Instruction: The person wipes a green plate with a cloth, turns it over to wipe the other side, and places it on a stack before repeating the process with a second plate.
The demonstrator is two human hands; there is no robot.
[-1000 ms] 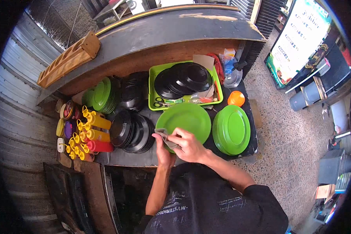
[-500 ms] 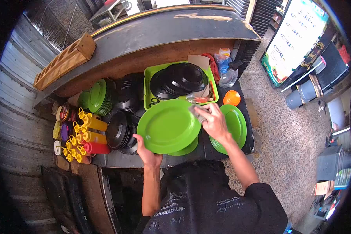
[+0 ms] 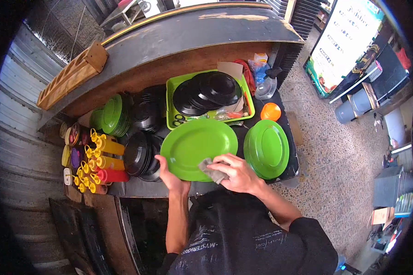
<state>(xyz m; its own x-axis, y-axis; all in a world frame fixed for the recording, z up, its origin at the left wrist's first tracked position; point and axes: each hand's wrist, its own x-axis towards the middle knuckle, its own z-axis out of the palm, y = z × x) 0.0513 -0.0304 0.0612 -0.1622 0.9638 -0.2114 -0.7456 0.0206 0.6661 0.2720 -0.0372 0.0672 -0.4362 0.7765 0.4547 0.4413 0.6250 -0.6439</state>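
A green oval plate (image 3: 192,146) is held up over the counter's front edge. My left hand (image 3: 173,179) grips its lower left rim, with the thumb on the upper face and the fingers hidden underneath. In my right hand (image 3: 238,173) is a bunched grey cloth (image 3: 212,170), pressed on the plate's lower right part. Right of that hand lies a stack of green plates (image 3: 267,149). Black plates (image 3: 140,153) are stacked to the left of the held plate.
Behind the plate, a lime-green tray (image 3: 170,98) holds black plates, scissors and cutlery. An orange cup (image 3: 270,111) and a clear spray bottle (image 3: 266,87) stand at the right. Yellow and red squeeze bottles (image 3: 110,146) crowd the left end, below more green plates (image 3: 114,114).
My right hand has swept the cloth from the plate's upper right rim down and left to its lower right part. My left hand keeps its hold on the plate.
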